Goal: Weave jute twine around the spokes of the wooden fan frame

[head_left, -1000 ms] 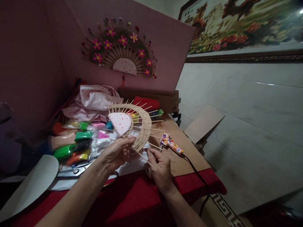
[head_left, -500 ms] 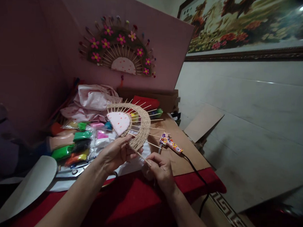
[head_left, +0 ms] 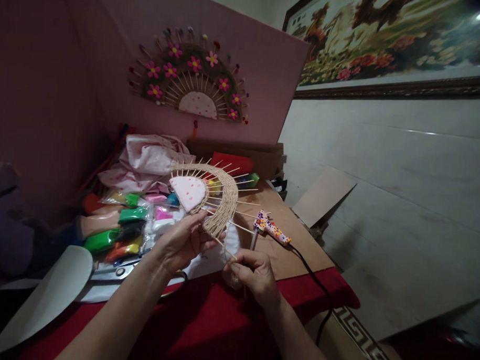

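My left hand (head_left: 188,238) is closed around the lower end of a half-round fan frame, its fingers behind the woven twine band (head_left: 227,200). Thin wooden sticks (head_left: 247,203) spread out from a white half-disc with pink spots (head_left: 188,193), and the band weaves across them. Below the band's lower end, my right hand (head_left: 254,275) pinches a strand of twine by the tip of the lowest stick. A pale bundle (head_left: 232,279), probably more twine, shows partly beneath the right fingers.
A flower-patterned glue gun (head_left: 273,228) with a black cord lies on the brown board (head_left: 304,256). Bags of coloured clay (head_left: 132,215), large scissors (head_left: 121,272) and pink cloth (head_left: 150,156) are at left. A finished flowered fan (head_left: 199,102) hangs on the pink panel behind.
My right hand has shifted slightly down from the lowest stick's end, and a strand of twine now shows between the band and its fingers. My left hand keeps its hold.
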Demonstrator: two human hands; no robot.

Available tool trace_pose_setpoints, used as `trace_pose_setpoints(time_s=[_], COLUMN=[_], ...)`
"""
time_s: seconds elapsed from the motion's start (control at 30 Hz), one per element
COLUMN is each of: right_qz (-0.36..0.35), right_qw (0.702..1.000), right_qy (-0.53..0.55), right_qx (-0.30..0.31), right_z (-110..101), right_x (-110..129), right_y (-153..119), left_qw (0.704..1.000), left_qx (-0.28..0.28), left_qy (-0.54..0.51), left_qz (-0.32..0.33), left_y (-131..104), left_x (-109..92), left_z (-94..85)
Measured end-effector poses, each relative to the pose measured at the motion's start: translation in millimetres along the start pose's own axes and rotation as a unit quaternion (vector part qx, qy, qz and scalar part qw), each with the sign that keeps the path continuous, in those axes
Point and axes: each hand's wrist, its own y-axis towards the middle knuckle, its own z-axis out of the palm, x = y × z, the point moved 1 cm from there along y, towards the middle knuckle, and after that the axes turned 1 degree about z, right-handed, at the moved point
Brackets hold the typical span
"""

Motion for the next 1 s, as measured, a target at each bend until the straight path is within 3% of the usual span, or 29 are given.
trace_pose_setpoints(time_s=[0.3,0.67,1.0], right_qz=[-0.051,-0.076,-0.091], right_qw=[0.981,0.957,0.925], right_qy=[-0.181,-0.281,-0.364], right_qx=[-0.038,-0.017,-0.061], right_z=[3.0,5.9,12.4], right_x=[3.7,9.8,11.6], right_y=[-0.5,0.0,7.6], left_qw=[0.999,0.999,0.998], left_qx=[0.031,0.032,0.047], left_qy=[0.000,-0.005,0.018], left_qz=[0.014,0.019,0.022], left_y=[0.8,1.7,0.9], left_x=[2.2,4.6,5.3], left_z=[1.0,-0.6,-0.7])
